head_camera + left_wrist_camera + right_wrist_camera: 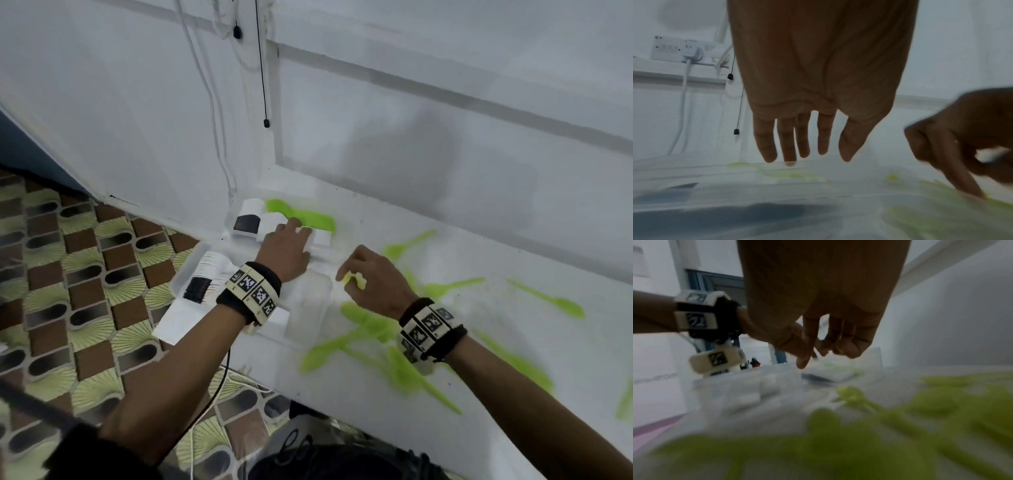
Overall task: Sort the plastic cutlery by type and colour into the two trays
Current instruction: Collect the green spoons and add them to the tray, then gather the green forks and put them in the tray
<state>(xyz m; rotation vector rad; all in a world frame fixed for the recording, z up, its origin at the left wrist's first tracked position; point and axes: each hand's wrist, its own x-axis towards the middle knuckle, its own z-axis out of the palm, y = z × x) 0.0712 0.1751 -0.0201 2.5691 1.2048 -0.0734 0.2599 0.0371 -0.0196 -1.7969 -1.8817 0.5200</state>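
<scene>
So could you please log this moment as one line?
left hand: open over far tray | right hand: pinching green cutlery piece | loose green cutlery: unsorted on table

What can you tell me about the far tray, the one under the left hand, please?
The far tray is white, thin plastic by its look, and divided into compartments. It lies flat at the table's far left corner against the wall, directly beyond the near tray. It holds stacked white and black cutlery on its left and green cutlery at the back. The left hand rests open on it.
</scene>
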